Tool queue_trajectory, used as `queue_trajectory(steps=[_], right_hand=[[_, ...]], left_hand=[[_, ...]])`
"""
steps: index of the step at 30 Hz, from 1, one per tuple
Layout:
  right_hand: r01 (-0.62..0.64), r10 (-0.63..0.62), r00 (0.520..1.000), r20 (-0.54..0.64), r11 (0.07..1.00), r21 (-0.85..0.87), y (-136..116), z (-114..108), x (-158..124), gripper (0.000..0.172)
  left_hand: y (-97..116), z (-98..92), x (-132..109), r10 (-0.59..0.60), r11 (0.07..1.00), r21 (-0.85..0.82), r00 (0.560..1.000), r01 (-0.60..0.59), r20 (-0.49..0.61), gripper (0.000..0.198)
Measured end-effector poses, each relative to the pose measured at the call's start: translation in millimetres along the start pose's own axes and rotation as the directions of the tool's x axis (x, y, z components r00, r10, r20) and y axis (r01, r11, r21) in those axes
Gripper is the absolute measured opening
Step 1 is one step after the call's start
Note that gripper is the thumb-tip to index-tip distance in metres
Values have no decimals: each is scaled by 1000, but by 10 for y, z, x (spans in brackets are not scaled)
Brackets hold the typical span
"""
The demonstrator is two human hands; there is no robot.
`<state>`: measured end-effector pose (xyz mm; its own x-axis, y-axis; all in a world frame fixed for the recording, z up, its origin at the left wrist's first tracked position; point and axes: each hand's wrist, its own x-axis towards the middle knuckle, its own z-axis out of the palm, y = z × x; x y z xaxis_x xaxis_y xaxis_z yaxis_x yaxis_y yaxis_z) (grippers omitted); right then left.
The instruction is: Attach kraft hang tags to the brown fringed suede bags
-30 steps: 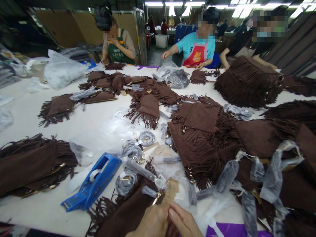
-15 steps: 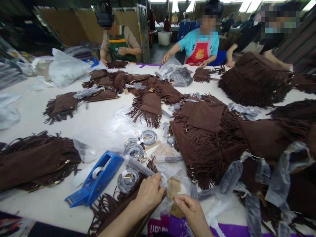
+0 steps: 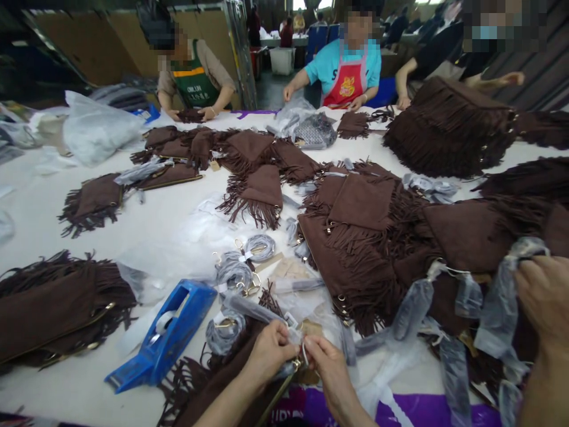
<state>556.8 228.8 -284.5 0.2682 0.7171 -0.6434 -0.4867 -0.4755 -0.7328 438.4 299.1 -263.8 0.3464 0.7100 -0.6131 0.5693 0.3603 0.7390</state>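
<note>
My left hand (image 3: 270,351) is closed in a pinch by the gold zipper end of a brown fringed bag (image 3: 213,388); what lies between its fingers is hidden. Right beside it, my right hand (image 3: 328,367) pinches a thin white cord (image 3: 304,353). Under my fingertips shows a brown cardboard tag (image 3: 311,327). A plastic-wrapped strip (image 3: 249,308) runs across the bag's upper end. Left of that lies a coiled grey strap (image 3: 225,333) with a gold clasp.
A blue tape dispenser (image 3: 166,335) lies at left. More coiled straps (image 3: 235,270) sit beyond my hands. Brown fringed bags (image 3: 364,237) pile up at right. Another person's hand (image 3: 542,296) reaches in at the right edge, by plastic-wrapped strips (image 3: 502,320). Several people work across the table.
My hands have come together at the bag's zipper end, and my right hand now pinches a white cord. Another person's hand has appeared at right. The view has shifted slightly.
</note>
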Motion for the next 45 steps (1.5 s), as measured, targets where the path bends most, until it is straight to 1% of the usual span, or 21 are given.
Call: queue_trajectory(steps=[2, 5, 8, 10, 13, 17, 22, 25, 29, 32, 34, 36, 39, 41, 45], right_hand=[[4, -4, 1000, 4, 1000, 20, 8, 10, 14, 38], [-10, 10, 1000, 8, 999, 49, 12, 29, 35, 39], [-26, 25, 1000, 19, 996, 82, -14, 41, 29, 38], [-53, 50, 998, 30, 991, 120, -48, 44, 8, 37], [-92, 87, 995, 39, 980, 177, -97, 44, -26, 36], [-101, 91, 994, 63, 976, 191, -114, 44, -50, 35], [-118, 109, 993, 49, 964, 239, -89, 62, -62, 35], [-119, 112, 993, 44, 961, 249, -70, 70, -58, 35], [-118, 113, 993, 37, 961, 252, -65, 92, -47, 35], [-84, 79, 996, 29, 963, 256, -83, 122, -52, 35], [-63, 57, 998, 30, 965, 253, -90, 131, -57, 34], [-66, 58, 997, 40, 969, 238, -86, 120, -58, 35], [-56, 49, 998, 39, 979, 197, -67, 78, -59, 37], [-26, 21, 999, 32, 984, 175, -60, 58, -68, 37], [-6, -6, 998, 61, 983, 181, -85, 76, -101, 37]], left_hand=[[-26, 30, -2, 12, 997, -74, 1000, -12, 1, 19], [-31, 41, 21, 31, 989, -142, 999, -29, 15, 15], [-26, 21, 39, 39, 983, -181, 999, -34, 22, 17], [-30, 9, 43, 39, 984, -176, 999, -37, 12, 17], [-41, 14, 48, 55, 992, -114, 998, -58, -32, 14], [-22, 50, 56, 84, 996, 2, 991, -84, -106, 12], [35, 77, -15, 65, 993, 112, 983, -45, -174, 16], [51, 75, -117, 58, 988, 151, 984, -32, -170, 16], [89, 84, -260, 103, 975, 208, 986, -74, -131, 17], [143, 119, -317, 77, 951, 307, 985, -25, -157, 12], [170, 138, -321, 46, 945, 328, 981, 18, -187, 10], [178, 134, -302, 38, 954, 299, 979, 24, -202, 9], [155, 73, -252, 17, 985, 170, 979, 19, -205, 10], [128, 10, -219, -12, 997, 76, 985, 26, -175, 13], [61, -90, -177, -49, 998, -52, 997, 45, -65, 20]])
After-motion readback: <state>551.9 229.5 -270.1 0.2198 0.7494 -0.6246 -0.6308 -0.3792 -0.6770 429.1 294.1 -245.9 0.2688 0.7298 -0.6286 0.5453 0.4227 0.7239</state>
